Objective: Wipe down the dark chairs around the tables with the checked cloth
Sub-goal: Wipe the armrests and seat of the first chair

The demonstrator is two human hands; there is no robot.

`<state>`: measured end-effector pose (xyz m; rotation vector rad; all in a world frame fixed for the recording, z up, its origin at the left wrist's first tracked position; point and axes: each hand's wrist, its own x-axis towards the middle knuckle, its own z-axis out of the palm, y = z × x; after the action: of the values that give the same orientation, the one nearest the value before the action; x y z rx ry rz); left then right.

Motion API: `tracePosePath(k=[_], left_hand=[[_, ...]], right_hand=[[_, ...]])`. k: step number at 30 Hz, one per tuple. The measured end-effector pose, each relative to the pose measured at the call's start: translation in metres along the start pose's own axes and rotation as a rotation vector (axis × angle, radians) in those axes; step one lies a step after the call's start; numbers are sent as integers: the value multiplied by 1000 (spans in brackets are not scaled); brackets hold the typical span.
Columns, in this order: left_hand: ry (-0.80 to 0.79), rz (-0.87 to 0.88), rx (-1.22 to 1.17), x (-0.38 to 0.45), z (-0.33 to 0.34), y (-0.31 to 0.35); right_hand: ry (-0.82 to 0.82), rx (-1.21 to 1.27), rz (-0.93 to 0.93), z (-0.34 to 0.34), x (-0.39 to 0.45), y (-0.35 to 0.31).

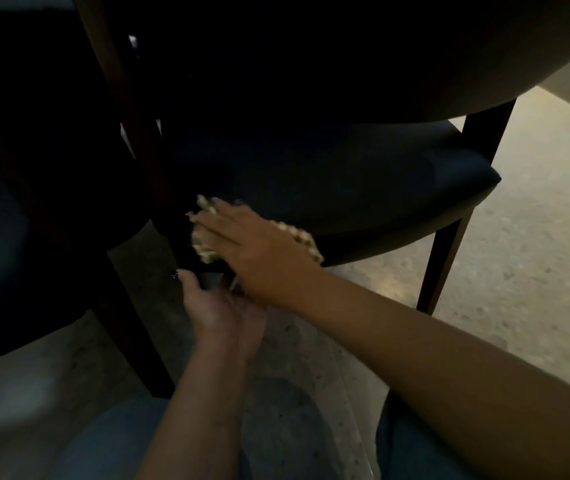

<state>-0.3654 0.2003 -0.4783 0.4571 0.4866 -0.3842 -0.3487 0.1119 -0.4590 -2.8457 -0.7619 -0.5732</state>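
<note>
I have only one view, from the camera worn on the head. It looks forward and steeply down from a low, crouched height, close to a dark chair (328, 174) that fills the upper frame, with both forearms reaching in from the bottom edge and pale floor (526, 202) at right.

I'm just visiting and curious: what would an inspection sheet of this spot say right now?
Surface: speckled stone floor, dimly lit.
Job's things: checked cloth pressed on the front edge of the dark chair, by its front leg.
Clutter: nothing seen.
Hands: right hand lies flat on the cloth, fingers straight; left hand grips the chair's leg low down.
Cables: nothing seen.
Surroundings: second dark chair at left; the person's knees in blue trousers at the bottom.
</note>
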Motion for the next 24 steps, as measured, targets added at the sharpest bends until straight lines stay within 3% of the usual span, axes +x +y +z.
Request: tracePosePath(k=[2,8,10,14,19,21,24], left_hand=[[37,-16,25,2,2,0],[51,-50,51,3,1,-5],[37,-27,50,6,1,-9],[-36,-30,88,5,6,-10],[-46,27,331,4,8,-15],[-9,49,419,6,10,-21],[-12,-1,453,11,11,-28]], right_hand=[[82,-32,60,-4,-31,20],[38,-10,448,-38,-69,53],[78,-21,429,-32,-49,42],[87,18,185,-2,-6,11],[26,-116,46,-10,-30,30],[-10,-160,78,-22,-59,51],[-24,-148,298,-46,-107,90]])
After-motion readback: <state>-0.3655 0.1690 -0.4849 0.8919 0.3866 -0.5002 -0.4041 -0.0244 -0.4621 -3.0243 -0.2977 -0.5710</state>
